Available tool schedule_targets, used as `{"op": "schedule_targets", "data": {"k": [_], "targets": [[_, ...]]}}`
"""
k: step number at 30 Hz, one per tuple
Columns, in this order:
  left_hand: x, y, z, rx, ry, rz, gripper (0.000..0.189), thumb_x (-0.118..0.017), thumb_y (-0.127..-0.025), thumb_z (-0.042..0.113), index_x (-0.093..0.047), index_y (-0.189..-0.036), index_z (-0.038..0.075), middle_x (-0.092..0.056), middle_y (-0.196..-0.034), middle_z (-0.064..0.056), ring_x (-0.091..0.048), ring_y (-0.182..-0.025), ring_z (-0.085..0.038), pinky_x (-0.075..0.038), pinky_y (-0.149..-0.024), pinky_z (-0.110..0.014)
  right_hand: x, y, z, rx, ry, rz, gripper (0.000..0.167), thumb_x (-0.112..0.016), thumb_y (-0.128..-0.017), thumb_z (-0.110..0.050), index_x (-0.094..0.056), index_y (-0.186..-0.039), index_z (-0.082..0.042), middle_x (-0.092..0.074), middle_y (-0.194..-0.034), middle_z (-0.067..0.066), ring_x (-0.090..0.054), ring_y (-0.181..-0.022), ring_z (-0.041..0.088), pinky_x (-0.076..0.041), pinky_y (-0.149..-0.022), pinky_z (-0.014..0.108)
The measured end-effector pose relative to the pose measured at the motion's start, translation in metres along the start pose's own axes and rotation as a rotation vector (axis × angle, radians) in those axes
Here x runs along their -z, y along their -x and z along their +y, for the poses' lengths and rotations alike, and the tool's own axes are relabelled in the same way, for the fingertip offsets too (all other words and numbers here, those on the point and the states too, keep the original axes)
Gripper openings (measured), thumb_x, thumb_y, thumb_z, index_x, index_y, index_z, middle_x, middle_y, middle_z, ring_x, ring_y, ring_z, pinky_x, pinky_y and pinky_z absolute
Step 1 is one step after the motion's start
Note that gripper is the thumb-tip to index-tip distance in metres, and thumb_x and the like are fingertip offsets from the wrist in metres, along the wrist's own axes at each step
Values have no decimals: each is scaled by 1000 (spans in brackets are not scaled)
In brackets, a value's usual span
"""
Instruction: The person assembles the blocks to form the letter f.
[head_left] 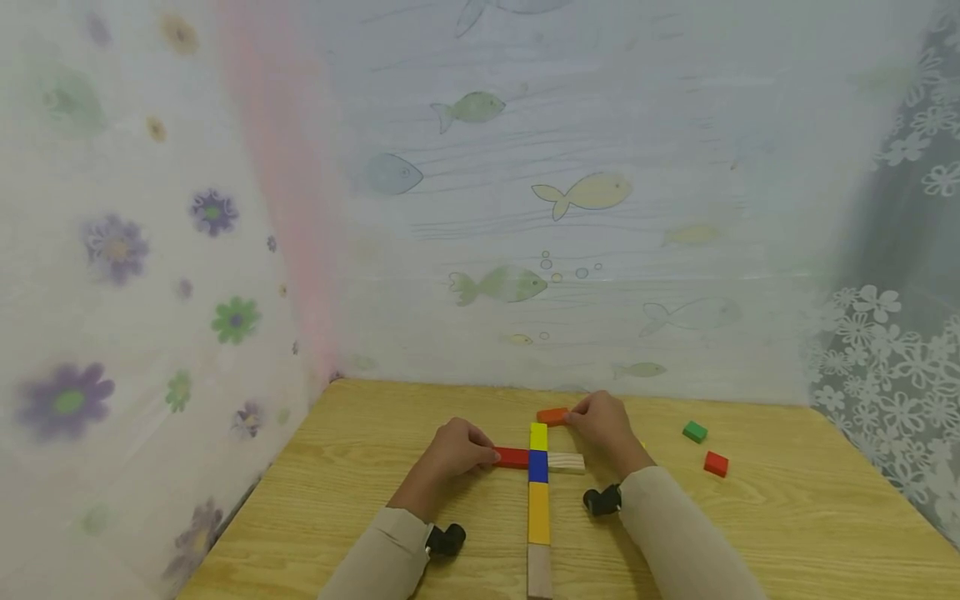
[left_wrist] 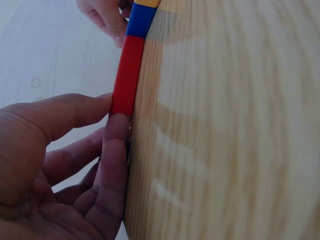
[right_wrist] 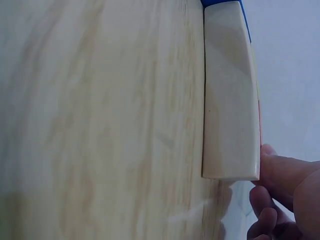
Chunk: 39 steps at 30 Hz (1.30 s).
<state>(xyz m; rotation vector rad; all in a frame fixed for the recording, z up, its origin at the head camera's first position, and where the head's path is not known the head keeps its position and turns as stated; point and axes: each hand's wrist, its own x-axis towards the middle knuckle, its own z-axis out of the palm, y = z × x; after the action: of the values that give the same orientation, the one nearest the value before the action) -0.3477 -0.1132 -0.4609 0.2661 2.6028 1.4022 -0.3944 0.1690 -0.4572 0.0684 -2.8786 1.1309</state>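
A column of wooden blocks lies on the table: a yellow block [head_left: 538, 436], a blue block [head_left: 538, 467], an orange-yellow block [head_left: 538, 512] and a plain wood block [head_left: 538, 570]. From the blue one, a red block [head_left: 513, 457] extends left and another plain block [right_wrist: 231, 95] extends right. The left hand [head_left: 456, 448] pinches the red block's outer end with thumb and index finger, clearest in the left wrist view. Beyond the yellow block, the right hand [head_left: 604, 422] pinches the right end of an orange-red block [head_left: 552, 416]; its fingers are partly hidden in the right wrist view.
A green block [head_left: 695, 432] and a small red block [head_left: 716, 463] lie farther right on the wooden table [head_left: 330, 500]. A bit of yellow [head_left: 642, 447] shows behind the right wrist. Patterned sheets [head_left: 480, 208] enclose the table's back and sides.
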Motion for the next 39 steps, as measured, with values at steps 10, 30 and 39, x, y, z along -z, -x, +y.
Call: {"op": "schedule_targets", "data": {"k": [10,30,39], "targets": [[-1,-1,-2,-15,7,-2,16,-82,-88,19,-81,-97,6,-75,-85,-4,-71,-72,-16,-62,-68,-33,-1,-1,2,8,-1,16,21,-73,-96,-24,-82,-98,-4,-74,-104,9,-64,-93,25,-58,-80,40],[0,0,-1,-23,6,-8,16,-82,-88,19,-81,-97,6,-75,-84,-4,-71,-72,-16,-62,-68,-33,2,2,-2,-7,8,12,25,-74,-97,-26,-80,-100,-3,-75,-95,6,-63,-84,23,-55,-72,33],[0,-1,-2,-12,8,-7,15,-82,-87,21,-81,-94,8,-75,-82,-2,-71,-72,-17,-62,-68,-32,11,1,-3,49,111,28,25,-75,-96,-32,-82,-96,-7,-77,-92,4,-64,-84,22,-57,-80,42]]}}
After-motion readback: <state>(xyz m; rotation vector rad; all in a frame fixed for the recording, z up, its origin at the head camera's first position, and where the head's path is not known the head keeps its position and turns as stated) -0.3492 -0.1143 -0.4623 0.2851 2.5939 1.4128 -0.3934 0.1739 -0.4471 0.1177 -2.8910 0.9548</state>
